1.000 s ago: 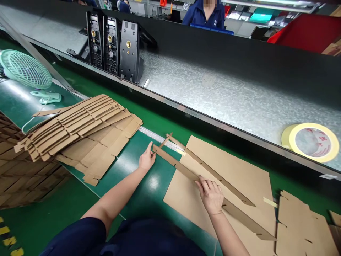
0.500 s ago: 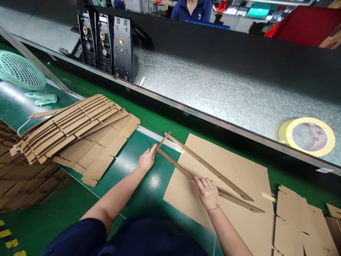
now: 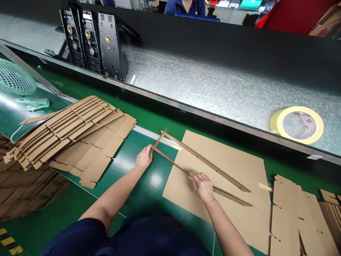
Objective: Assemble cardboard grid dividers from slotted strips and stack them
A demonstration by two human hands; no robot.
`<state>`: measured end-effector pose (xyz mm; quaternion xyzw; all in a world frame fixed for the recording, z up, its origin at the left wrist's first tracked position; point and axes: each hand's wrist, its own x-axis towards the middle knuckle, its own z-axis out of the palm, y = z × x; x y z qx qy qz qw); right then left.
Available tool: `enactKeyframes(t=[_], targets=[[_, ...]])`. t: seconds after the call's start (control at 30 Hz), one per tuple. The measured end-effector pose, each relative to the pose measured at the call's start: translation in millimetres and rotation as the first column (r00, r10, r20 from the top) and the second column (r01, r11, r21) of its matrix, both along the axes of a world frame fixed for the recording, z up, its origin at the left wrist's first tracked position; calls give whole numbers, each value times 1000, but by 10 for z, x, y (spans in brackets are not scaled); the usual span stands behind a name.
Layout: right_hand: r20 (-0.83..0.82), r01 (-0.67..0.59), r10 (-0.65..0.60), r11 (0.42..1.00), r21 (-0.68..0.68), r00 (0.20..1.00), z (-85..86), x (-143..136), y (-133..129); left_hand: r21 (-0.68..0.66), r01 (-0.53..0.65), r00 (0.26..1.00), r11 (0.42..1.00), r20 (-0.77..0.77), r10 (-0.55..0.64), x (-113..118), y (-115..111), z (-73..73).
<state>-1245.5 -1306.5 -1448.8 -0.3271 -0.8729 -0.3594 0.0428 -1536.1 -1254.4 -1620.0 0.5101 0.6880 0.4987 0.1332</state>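
My left hand point(image 3: 144, 156) is closed on the left corner of a slotted cardboard strip point(image 3: 170, 160), where a short cross strip point(image 3: 160, 139) meets it. Farther along the same strip, my right hand point(image 3: 203, 185) pinches it near its middle. A second long cardboard strip point(image 3: 207, 161) runs roughly alongside, joined at the far end of the cross strip, so the three form a narrow frame open at the right. Beneath the frame's right part lies a flat cardboard sheet point(image 3: 181, 199) on the green table. My fingers partly hide the joint at the left corner.
Left of my hands lies a pile of assembled cardboard dividers point(image 3: 71, 124), with a green fan point(image 3: 16, 78) behind. More cardboard pieces point(image 3: 287, 213) lie at right. Across the raised metal bench point(image 3: 226, 89) are black plastic units point(image 3: 110, 46), a tape roll point(image 3: 298, 124) and a person point(image 3: 186, 7).
The near strip has turned more edge-up and its right end has shifted left, closer to the sheet. My left hand has closed more around the corner. The whole view has shifted slightly.
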Motion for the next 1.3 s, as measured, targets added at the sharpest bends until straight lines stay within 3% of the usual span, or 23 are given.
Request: enactKeyframes(t=[0.23,0.47,0.57,0.67,0.9,1.0,1.07,1.1,1.13,1.2,1.23,1.27,1.3], targets=[[-11,73,-76,979,-189,997,135,-1,24,-49,-2,1000,999,3,2,-2,-14,37],[45,267,-271,961,70,962,-38,-76,157,-174,84,989,981,-105,-103,54,20,80],[15,356,-358,931,82,934,-109,-133,174,-259,113,975,959,-159,-158,73,38,109],[44,453,-453,891,1,890,-82,-105,106,-288,100,969,952,-191,-160,73,22,130],[-4,724,-732,674,-149,681,236,351,-184,-347,137,959,928,-188,-212,48,-61,173],[-23,696,-717,683,-222,696,431,679,-363,-367,174,963,914,-131,-236,24,-85,189],[-161,673,-707,706,-221,688,561,1018,-548,-374,150,979,915,-74,-190,3,-147,178],[-288,705,-721,687,-177,630,611,1230,-661,-379,122,988,917,-43,-150,-8,-206,155],[-438,768,-729,628,-124,526,641,1465,-783,-377,93,994,921,-18,-108,-20,-285,116],[-691,917,-686,389,-84,228,636,1964,-1022,-348,42,999,937,4,-43,-40,-487,-19],[-743,948,-662,290,-130,101,602,2205,-1128,-320,26,1000,947,2,-27,-46,-596,-114],[-752,952,-659,239,-192,13,555,2425,-1217,-295,15,1000,955,-4,-17,-49,-699,-223],[-746,945,-665,227,-236,-27,503,2613,-1290,-269,6,1000,963,-10,-9,-48,-791,-341]])
